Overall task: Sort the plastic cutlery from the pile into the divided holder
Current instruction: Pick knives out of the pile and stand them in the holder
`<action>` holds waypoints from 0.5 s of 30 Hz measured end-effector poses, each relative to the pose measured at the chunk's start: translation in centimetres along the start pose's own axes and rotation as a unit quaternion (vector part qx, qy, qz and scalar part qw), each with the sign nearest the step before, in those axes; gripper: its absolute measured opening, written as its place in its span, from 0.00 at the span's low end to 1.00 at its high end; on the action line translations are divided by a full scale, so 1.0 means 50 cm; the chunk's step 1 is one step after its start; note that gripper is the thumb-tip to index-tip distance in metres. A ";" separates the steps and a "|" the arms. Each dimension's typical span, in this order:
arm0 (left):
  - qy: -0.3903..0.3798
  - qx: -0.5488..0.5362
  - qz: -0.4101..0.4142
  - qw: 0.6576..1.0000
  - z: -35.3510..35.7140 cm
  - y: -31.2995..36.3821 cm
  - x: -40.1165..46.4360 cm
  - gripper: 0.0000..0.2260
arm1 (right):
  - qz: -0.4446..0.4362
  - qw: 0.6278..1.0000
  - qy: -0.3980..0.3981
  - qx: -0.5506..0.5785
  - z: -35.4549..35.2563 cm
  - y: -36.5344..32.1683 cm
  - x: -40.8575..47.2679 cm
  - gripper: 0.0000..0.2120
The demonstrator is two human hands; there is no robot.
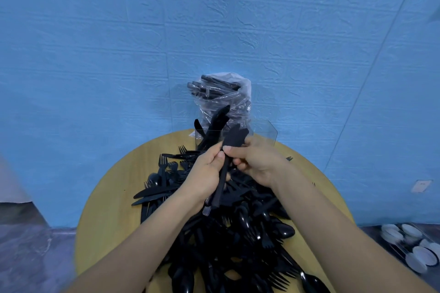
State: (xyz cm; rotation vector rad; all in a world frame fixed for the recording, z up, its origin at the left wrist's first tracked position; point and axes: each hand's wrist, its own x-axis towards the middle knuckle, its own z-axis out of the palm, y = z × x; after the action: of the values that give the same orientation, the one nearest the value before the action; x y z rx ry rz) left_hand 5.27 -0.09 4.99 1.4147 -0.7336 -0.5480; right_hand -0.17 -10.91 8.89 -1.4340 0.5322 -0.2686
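Note:
A big pile of black plastic cutlery (228, 228), forks, spoons and knives mixed, covers the round yellow table (112, 200). At the table's far edge stands the clear divided holder (264, 133); black knives stick up from its left compartment (212, 126). Above the pile, both hands grip one bundle of black knives (232, 144), blades pointing up toward the holder. My left hand (206, 173) wraps the handles low down. My right hand (254, 160) pinches the bundle higher up, just below the blades.
Behind the holder a clear plastic bag (223, 95) holds more black cutlery against the blue textured wall. On the floor at the lower right sits a wire rack with white bowls (409, 247). A socket (421, 185) is on the wall at right.

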 end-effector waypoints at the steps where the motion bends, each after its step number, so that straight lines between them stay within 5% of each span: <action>1: -0.004 -0.003 -0.002 1.000 -0.008 0.002 0.010 0.15 | 0.010 1.000 -0.019 0.014 -0.001 -0.012 0.010 0.03; 9: -0.042 -0.019 -0.042 0.998 -0.067 0.016 0.075 0.16 | 0.039 0.991 -0.102 0.079 0.014 -0.037 0.092 0.04; 15: -0.039 0.034 -0.037 0.998 -0.083 0.013 0.112 0.16 | 0.035 0.989 -0.071 0.121 0.023 -0.024 0.138 0.02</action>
State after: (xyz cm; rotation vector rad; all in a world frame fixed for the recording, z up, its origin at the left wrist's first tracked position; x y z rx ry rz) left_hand 12.04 -1.32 6.31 1.4942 -0.7708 -0.6440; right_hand 6.49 -13.40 8.86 -1.1867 0.4173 -0.1660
